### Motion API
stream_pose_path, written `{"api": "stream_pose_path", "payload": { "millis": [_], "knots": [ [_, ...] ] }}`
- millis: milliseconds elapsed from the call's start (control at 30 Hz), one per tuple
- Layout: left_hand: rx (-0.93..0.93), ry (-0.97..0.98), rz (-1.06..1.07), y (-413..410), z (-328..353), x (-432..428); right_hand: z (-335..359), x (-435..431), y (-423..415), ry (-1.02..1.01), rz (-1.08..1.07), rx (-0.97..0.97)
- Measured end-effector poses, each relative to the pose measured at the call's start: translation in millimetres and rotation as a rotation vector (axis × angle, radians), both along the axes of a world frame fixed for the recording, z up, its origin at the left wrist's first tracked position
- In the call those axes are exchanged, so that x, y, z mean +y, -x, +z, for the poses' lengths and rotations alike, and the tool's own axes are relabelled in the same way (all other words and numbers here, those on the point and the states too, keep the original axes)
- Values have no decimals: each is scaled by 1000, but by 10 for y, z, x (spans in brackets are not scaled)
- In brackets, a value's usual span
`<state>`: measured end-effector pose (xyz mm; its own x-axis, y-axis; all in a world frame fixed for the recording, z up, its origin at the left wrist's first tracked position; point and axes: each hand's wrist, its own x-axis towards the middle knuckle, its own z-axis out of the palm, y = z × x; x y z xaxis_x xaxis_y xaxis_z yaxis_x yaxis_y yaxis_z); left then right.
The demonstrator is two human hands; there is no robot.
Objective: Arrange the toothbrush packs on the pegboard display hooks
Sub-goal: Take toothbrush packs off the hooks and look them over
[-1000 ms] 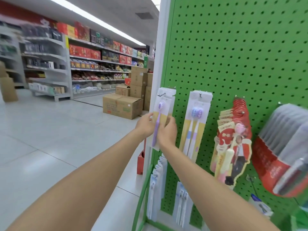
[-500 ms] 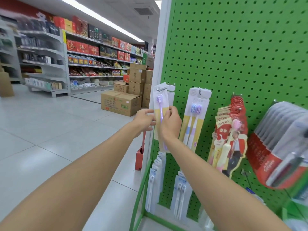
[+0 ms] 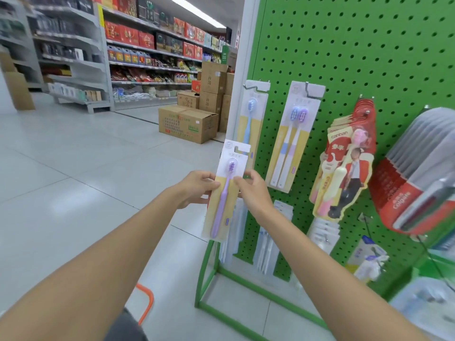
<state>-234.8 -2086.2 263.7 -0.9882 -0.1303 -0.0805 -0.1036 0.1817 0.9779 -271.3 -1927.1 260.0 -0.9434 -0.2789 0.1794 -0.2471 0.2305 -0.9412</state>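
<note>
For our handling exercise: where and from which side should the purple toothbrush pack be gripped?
Likely the long edges of the purple toothbrush pack, mid-height, from both sides, as left hand and right hand pinch it, leaving its hang slot clear.

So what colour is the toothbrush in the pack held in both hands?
Purple, or lilac: the toothbrush sits in a white and yellow pack, clearest in the head view.

A: What's on me, quick?
B: Not much. Your left arm [image 3: 98, 254] & right arm [image 3: 320, 262] are bare right to the pic's edge.
A: Hands?
B: Your left hand [image 3: 197, 190] & right hand [image 3: 253, 190] are bare too.
A: Clothes?
B: Just a bit of dark grey cloth [image 3: 125, 327] at the bottom, by your left arm. Can't tell what it is.
</note>
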Motion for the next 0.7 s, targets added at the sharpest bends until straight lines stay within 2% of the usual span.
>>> {"api": "stream_pose_path", "payload": {
  "millis": [133,233,333,433,700],
  "knots": [
    [-33,60,-68,-140,-412,108,-270,142,-81,156,-31,-33],
    [-35,76,-111,-221,-634,200,-472,208,-123,223,-69,-162],
    [-22,119,-129,-262,-675,277,-556,256,-146,265,-84,-325],
    [9,120,-135,-284,-638,322,-535,331,-148,317,-52,-355],
    [29,0,-42,-340,-683,401,-625,441,-309,238,94,-401]
  ]
}}
